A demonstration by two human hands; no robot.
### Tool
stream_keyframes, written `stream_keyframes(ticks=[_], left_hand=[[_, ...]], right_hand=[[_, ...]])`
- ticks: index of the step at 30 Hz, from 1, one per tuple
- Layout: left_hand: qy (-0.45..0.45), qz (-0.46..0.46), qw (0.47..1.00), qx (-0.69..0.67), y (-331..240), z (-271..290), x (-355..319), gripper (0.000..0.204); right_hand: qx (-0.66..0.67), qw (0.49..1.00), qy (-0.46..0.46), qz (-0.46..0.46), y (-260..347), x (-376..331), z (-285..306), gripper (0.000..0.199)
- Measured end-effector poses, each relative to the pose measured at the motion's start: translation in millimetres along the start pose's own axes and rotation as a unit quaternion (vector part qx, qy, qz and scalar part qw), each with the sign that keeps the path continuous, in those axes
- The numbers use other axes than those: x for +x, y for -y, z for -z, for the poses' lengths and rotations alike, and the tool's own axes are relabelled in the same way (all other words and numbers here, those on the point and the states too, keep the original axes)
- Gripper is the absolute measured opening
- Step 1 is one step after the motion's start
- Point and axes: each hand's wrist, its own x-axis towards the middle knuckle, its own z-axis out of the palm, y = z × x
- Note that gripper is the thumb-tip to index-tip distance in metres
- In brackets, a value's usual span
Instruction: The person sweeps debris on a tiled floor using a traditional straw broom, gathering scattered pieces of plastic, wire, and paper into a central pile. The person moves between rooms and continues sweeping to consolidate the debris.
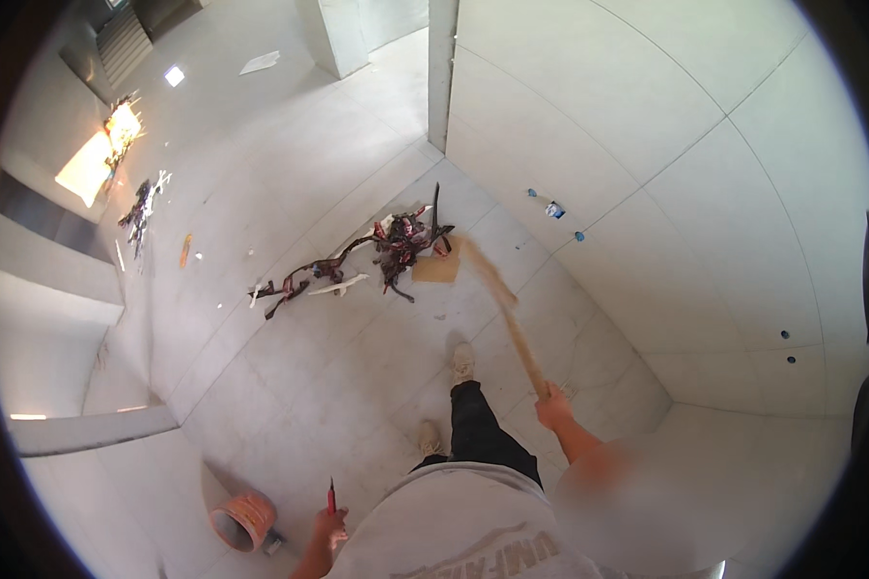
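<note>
My right hand (553, 409) grips the end of a long wooden stick (507, 314) that slants up and left, blurred with motion, toward a heap of dark tangled wires (396, 246) on the tiled floor. The stick's far end reaches a piece of brown cardboard (437, 266) beside the heap. Low at my left side, my left hand (329, 528) is closed on a thin red tool (331, 496) that points upward. My legs in dark trousers and two light shoes (462, 363) stand between the hands.
An orange bucket (242, 521) lies on its side by my left hand. Another strand of wire debris (294, 282) trails left from the heap. A tiled wall (647, 145) with small blue plugs rises on the right. More scraps (140, 207) lie far left near a sunlit patch.
</note>
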Motion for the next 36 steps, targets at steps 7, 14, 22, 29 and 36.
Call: stream_keyframes(ticks=[7, 14, 22, 29, 36], left_hand=[[-0.021, -0.101, 0.995, 0.009, -207, -12, -6, 0.026], [-0.018, -0.153, 0.987, 0.049, -301, -13, -29, 0.031], [-0.066, -0.002, 0.991, -0.117, -229, 67, 34, 0.029], [-0.062, 0.079, 0.986, -0.133, -177, 175, 107, 0.026], [-0.070, 0.053, 0.959, -0.269, -228, 288, 136, 0.023]], right_hand=[[0.259, 0.865, 0.061, -0.426, -57, 153, 44, 0.024], [0.376, 0.797, 0.155, -0.448, 86, 254, 26, 0.020], [0.449, 0.782, 0.292, -0.318, 421, 238, -101, 0.007], [0.511, 0.710, 0.412, -0.255, 672, 258, -168, 0.009], [0.338, 0.829, 0.437, -0.087, 791, 183, -154, 0.009]])
